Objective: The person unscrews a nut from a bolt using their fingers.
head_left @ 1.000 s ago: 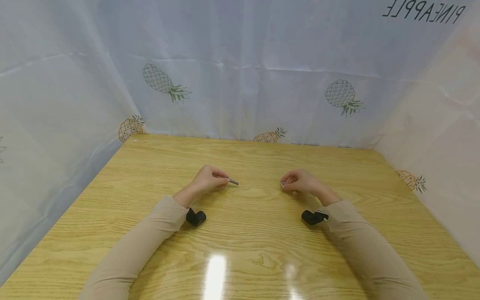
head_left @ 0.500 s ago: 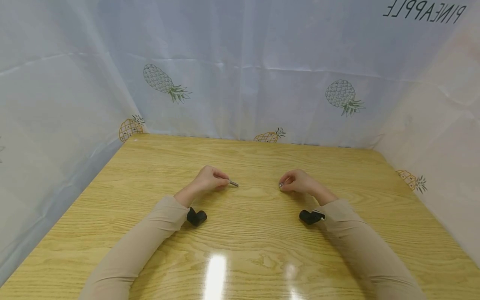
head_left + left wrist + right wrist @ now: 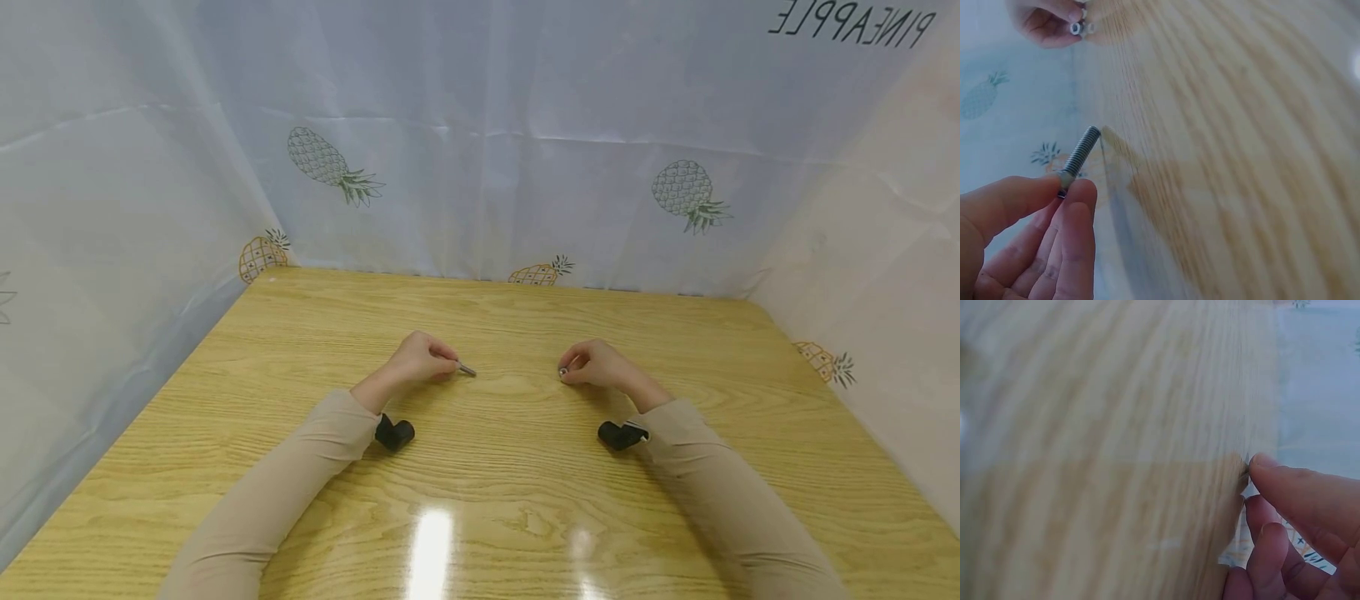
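Observation:
Between thumb and fingers, my left hand [image 3: 420,358] pinches a metal bolt [image 3: 1082,151]. Its threaded shaft points out to the right in the head view, tilted slightly down, while the head end is mostly covered by the fingertips. Across from it, my right hand [image 3: 600,364] pinches a small metal nut [image 3: 563,372] at its fingertips. The hole of the nut shows in the left wrist view, but my fingers mostly hide the nut in the right wrist view. Bolt and nut are apart, with a gap of bare tabletop between the hands.
Both hands are low over a glossy wood-grain table [image 3: 495,467]. A pale curtain [image 3: 480,192] with pineapple prints encloses the back and sides. A black wrist camera [image 3: 394,433] sits below the left hand, another black camera [image 3: 621,435] below the right.
The bolt's free end has tipped down a little. My right hand has shifted slightly left with the nut, which has turned a little. Both grips are kept.

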`<state>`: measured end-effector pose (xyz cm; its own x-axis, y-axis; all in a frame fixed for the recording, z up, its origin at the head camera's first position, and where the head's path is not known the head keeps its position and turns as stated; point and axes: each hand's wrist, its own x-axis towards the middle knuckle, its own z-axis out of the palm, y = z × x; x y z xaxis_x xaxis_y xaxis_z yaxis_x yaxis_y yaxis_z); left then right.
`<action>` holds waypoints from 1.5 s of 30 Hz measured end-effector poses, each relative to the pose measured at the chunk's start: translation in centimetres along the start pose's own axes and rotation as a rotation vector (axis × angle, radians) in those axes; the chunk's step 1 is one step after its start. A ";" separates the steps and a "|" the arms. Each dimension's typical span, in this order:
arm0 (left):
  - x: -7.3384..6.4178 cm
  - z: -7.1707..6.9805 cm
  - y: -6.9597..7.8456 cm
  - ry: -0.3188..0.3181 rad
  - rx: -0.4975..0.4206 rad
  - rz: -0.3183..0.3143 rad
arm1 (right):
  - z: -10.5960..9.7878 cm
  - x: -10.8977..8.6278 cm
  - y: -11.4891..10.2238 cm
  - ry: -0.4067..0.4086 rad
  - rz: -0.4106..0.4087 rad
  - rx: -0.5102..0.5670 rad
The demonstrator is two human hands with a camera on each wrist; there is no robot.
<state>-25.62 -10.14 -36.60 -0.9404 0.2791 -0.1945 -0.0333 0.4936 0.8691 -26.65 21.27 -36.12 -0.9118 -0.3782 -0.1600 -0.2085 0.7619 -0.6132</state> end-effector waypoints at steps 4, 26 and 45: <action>-0.1 0.0 0.1 0.000 0.010 0.003 | 0.0 -0.1 0.0 0.002 0.011 0.002; -0.4 0.2 0.2 -0.002 0.302 0.078 | -0.1 -0.3 -0.2 -0.015 0.011 -0.003; -0.7 0.3 0.5 0.000 0.301 0.061 | -1.1 -0.6 0.0 0.009 0.016 -0.029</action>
<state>-24.87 -9.87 -36.11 -0.9375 0.3158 -0.1464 0.1249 0.6976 0.7055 -26.55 22.10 -35.17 -0.9181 -0.3615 -0.1624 -0.2041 0.7826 -0.5880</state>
